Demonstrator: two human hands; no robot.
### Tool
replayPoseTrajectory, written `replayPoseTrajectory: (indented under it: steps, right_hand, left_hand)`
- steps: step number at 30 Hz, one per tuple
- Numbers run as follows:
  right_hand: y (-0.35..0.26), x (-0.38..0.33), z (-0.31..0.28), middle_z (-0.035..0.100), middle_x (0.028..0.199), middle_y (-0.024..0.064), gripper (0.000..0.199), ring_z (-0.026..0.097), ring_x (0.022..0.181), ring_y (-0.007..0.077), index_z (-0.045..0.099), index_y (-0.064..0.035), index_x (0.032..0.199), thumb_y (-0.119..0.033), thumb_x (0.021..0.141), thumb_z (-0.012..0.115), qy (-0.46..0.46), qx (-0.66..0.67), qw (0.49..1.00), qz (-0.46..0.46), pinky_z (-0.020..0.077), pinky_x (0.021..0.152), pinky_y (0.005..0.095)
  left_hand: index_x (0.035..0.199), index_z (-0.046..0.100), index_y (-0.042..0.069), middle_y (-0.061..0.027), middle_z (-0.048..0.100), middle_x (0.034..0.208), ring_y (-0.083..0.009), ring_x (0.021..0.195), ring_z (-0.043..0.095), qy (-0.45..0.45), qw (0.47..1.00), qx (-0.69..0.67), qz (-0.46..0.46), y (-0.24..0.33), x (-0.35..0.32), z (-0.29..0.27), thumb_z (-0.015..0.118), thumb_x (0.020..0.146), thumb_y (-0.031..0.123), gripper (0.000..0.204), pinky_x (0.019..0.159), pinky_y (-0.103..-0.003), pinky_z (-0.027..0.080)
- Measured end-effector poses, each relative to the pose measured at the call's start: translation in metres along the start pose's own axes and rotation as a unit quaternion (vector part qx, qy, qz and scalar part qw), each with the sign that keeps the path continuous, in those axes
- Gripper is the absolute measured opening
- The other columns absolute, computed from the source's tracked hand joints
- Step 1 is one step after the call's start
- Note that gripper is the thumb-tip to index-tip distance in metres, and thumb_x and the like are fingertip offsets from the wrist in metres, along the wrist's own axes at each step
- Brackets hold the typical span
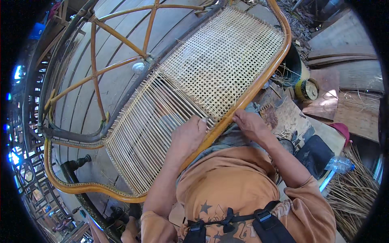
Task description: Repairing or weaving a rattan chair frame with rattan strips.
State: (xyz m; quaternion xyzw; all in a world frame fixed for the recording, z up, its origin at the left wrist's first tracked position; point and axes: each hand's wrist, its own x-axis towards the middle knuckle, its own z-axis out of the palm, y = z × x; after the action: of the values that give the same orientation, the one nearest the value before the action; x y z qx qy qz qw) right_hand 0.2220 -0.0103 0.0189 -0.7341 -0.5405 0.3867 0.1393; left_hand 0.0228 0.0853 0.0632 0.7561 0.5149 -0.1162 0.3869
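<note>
A rattan furniture frame [240, 104] with a glossy brown rail lies tilted across my lap. Its far panel holds a finished-looking open cane weave [227, 56]; the nearer left panel has parallel pale cane strands [139, 133] running one way. My left hand [189, 133] is closed over the strands beside the edge of the weave, thumb and finger pinched at what looks like a cane strand. Just right of it, my right hand [252, 125] is closed in a pinch at the outer side of the rail. What its fingertips hold is hidden.
Bare rattan struts [117, 34] rise at the upper left over a slatted wooden surface [73, 105]. To the right are a yellow-and-black can [308, 89], wooden boards [356, 109], a plastic bottle [339, 165] and a heap of loose cane [350, 194].
</note>
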Motion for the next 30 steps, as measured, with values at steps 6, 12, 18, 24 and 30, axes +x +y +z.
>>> replayPoseTrajectory:
  steps: [6,12,18,24,30]
  right_hand:
    - [0.001,0.004,-0.003,0.06,0.08,0.0233,0.025,0.058,0.078,0.0412,0.054,-0.0034,0.088,-0.028,0.087,0.048,0.029,0.013,0.999,0.041,0.0449,0.067,0.0495]
    - [-0.004,0.001,0.003,0.061,0.079,0.0229,0.029,0.058,0.079,0.041,0.058,-0.0024,0.084,-0.031,0.085,0.051,0.021,0.014,0.997,0.075,0.0459,0.068,0.0481]
    - [-0.012,0.004,0.016,0.061,0.079,0.0232,0.03,0.06,0.076,0.0402,0.061,-0.001,0.083,-0.029,0.083,0.051,0.049,0.045,0.994,0.091,0.0465,0.067,0.0485]
    - [-0.009,0.013,0.031,0.061,0.077,0.0235,0.031,0.06,0.075,0.0404,0.061,0.0006,0.082,-0.028,0.083,0.049,0.045,0.01,0.994,0.094,0.0475,0.069,0.0483]
    - [-0.017,0.016,0.033,0.061,0.078,0.0241,0.032,0.06,0.078,0.0405,0.061,0.0004,0.081,-0.029,0.082,0.049,0.061,0.035,0.99,0.126,0.0479,0.07,0.0477]
  left_hand:
    - [0.083,0.058,0.002,-0.0192,0.062,0.077,-0.0357,0.076,0.062,0.031,0.984,0.117,0.127,-0.014,0.018,0.002,0.046,0.087,0.025,0.027,0.067,-0.046,0.048]
    - [0.081,0.06,0.006,-0.0143,0.061,0.07,-0.033,0.069,0.062,0.024,0.964,0.226,0.137,-0.008,0.037,0.009,0.046,0.087,0.028,0.027,0.06,-0.045,0.048]
    - [0.078,0.062,0.008,-0.0121,0.062,0.067,-0.0302,0.064,0.063,0.032,0.946,0.277,0.165,0.002,0.051,0.001,0.05,0.084,0.023,0.021,0.054,-0.043,0.049]
    - [0.074,0.066,0.005,-0.0144,0.065,0.071,-0.0306,0.068,0.065,-0.006,0.939,0.313,0.14,0.021,0.06,-0.004,0.052,0.08,0.018,0.019,0.058,-0.041,0.052]
    - [0.077,0.069,0.005,-0.015,0.067,0.078,-0.0296,0.072,0.066,-0.034,0.92,0.346,0.178,0.039,0.068,-0.009,0.054,0.076,0.014,0.018,0.061,-0.04,0.052]
